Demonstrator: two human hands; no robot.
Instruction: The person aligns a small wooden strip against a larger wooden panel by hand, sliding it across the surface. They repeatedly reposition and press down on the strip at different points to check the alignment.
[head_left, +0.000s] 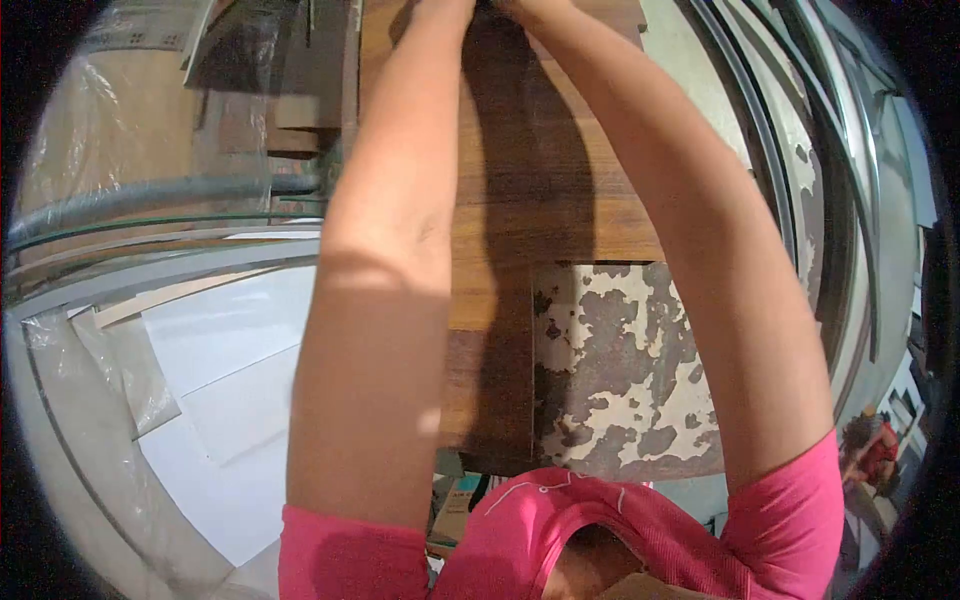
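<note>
Both arms stretch forward over a brown wood-grain board. My left hand is cut off by the top edge of the view, with only the wrist end showing. Close beside it, my right hand is cut off in the same way. The fingers of both hands are out of sight, and so is anything they may hold. A dark shadow falls along the board between the forearms. Near my body, a surface with peeling cream paint shows at the board's cut-out corner.
White sheets lie at the left, near clear plastic wrapping and long strips. Curved-looking metal strips run along the right side. A box stands below the near edge of the work surface.
</note>
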